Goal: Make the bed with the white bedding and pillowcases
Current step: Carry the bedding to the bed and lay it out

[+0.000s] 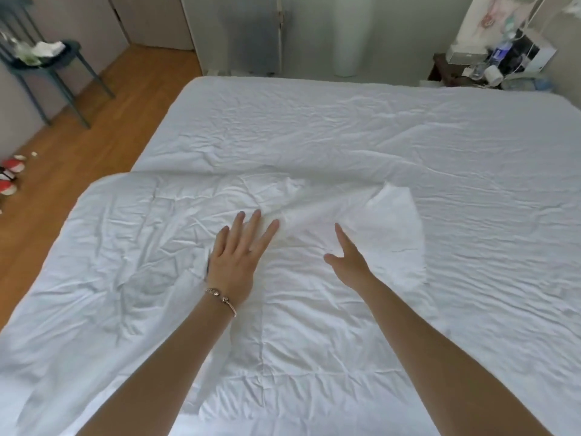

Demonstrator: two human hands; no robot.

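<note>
A white fitted sheet (330, 121) covers the mattress, creased across its far half. A white duvet (125, 262) lies over the near half, its folded edge running across the middle of the bed. A turned-up corner of white fabric (396, 228) sits to the right of centre. My left hand (239, 253), with a bracelet on its wrist, lies flat on the duvet with fingers spread. My right hand (347, 256) reaches forward with straight fingers, its fingertips at the turned-up fabric; whether it touches is unclear. No pillows or pillowcases are in sight.
Wooden floor (94, 127) runs along the bed's left side. A dark chair (41, 64) with clutter stands at the far left, red shoes (11, 174) below it. A cluttered nightstand (490, 67) sits at the far right corner. A white vase (349, 36) and doors stand behind the bed.
</note>
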